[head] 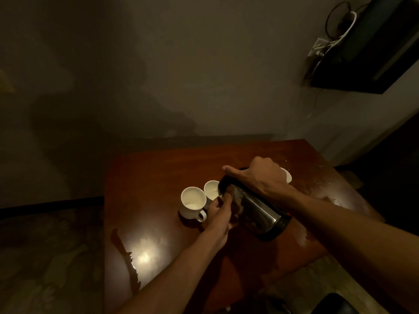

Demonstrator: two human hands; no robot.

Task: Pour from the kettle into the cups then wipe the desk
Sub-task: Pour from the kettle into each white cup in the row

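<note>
Pooling along the near left edge of the tabletop (158,177) is a dark spill (127,257). Left hand (221,211) is reaching in, fingers curled between the steel kettle (256,209) and the middle cup (210,190); cannot tell which it is gripping. Right hand (260,180) is gripping the kettle's handle from above, holding it tilted, spout at the middle cup. Left cup (192,200) is standing upright just beside. A third cup (287,175) is showing partly behind the right hand.

Hotel-like room (wall-mounted screen (371,48), patterned carpet (45,257))
</note>
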